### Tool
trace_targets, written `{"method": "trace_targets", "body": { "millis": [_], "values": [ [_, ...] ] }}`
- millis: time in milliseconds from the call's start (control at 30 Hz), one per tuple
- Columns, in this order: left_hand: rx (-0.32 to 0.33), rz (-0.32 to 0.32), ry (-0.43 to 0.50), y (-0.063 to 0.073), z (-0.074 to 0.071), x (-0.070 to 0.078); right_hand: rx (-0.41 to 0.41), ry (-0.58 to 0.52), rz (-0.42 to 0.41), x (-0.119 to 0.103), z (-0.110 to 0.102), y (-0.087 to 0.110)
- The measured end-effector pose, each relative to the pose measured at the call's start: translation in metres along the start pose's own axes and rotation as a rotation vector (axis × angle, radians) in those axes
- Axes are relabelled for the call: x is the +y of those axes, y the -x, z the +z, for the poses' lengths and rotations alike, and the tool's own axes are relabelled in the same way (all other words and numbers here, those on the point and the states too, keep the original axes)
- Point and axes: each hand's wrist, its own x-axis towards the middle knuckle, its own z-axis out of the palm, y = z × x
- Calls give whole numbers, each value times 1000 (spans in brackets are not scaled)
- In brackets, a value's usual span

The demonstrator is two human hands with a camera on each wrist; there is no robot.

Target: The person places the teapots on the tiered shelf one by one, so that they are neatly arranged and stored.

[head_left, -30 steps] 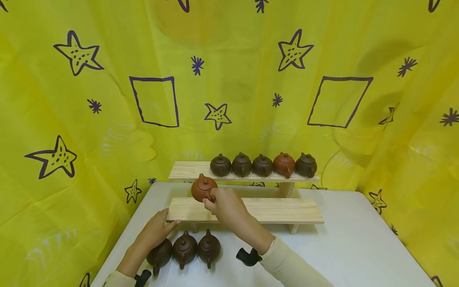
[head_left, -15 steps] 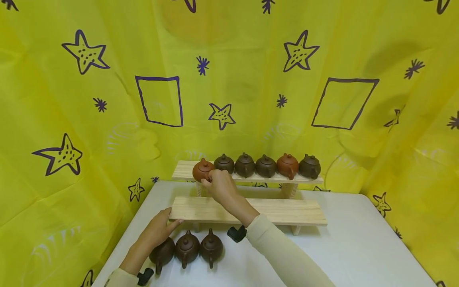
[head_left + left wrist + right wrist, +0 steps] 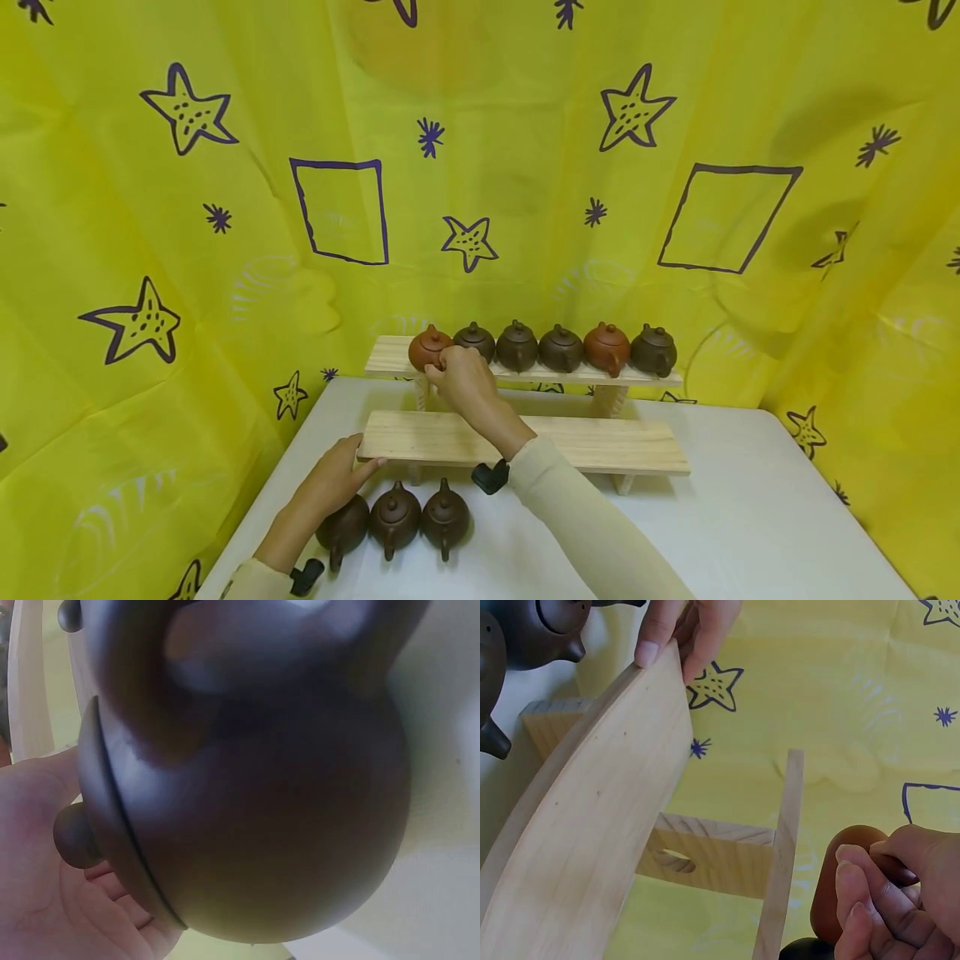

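Note:
At the left of the upper wooden shelf (image 3: 386,357), my right hand (image 3: 468,385) pinches the handle of a reddish-brown clay teapot (image 3: 426,346). The right wrist view shows the teapot (image 3: 832,885) partly hidden behind the curled fingers. My left hand (image 3: 333,477) grips the left end of the lower wooden step (image 3: 592,442), thumb along its front edge and fingers round the end, as the right wrist view shows. Just below that hand, a dark brown teapot (image 3: 345,523) stands on the table; it fills much of the left wrist view, its lid knob (image 3: 77,835) beside the palm.
Right of the held teapot, the upper shelf carries a row of several dark teapots (image 3: 517,348) and one reddish teapot (image 3: 606,346). Two more dark brown teapots, a middle one (image 3: 395,517) and a right one (image 3: 445,518), stand on the white table (image 3: 750,500). A yellow patterned curtain (image 3: 525,167) surrounds it.
My right hand has lifted the reddish teapot from above the lower step up and back to the upper shelf, beside the row. The left hand keeps its grip on the step's end.

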Motion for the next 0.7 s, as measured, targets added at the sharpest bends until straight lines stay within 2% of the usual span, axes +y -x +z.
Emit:
{"method": "trace_targets", "body": {
  "millis": [267,533,700],
  "values": [
    [-13,-31,-9,-1,0,1,-2,24,20,-5,5,-8],
    [-1,-10,-20,-1,-2,6,-12,41,56,-7,13,-15],
    [-1,-21,-8,0,-2,5,-13,70,89,-9,18,-21]
  ]
}}
